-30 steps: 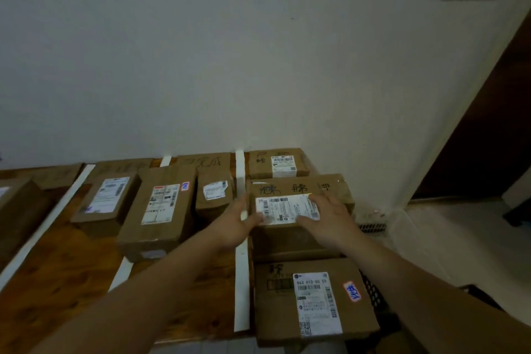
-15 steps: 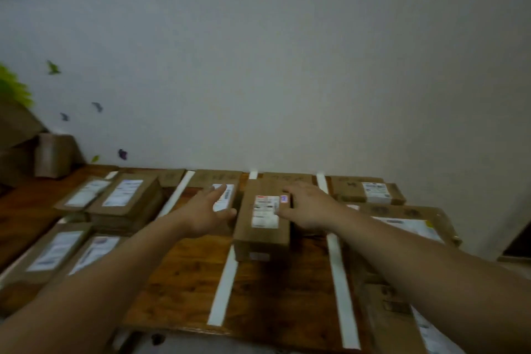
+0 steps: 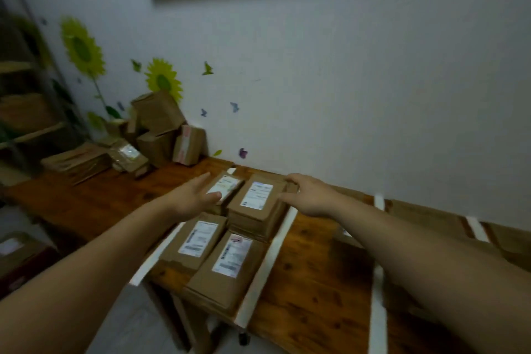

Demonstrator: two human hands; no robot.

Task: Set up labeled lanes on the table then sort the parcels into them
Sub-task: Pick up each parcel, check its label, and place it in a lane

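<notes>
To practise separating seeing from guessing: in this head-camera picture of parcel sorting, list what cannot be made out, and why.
Print on the shipping labels: head view, blurred and small.
Parcels on the right: head view, blurred, partly behind the right forearm.
Box at lower left: head view, cut by the frame edge.
Whether the right hand grips the top parcel: head view, motion blur.

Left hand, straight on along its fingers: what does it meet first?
Likely the back-left parcel: the left hand is open at its left edge, fingers aimed across its far corner. Height above it is unclear. The right hand grips the stacked parcel.
</notes>
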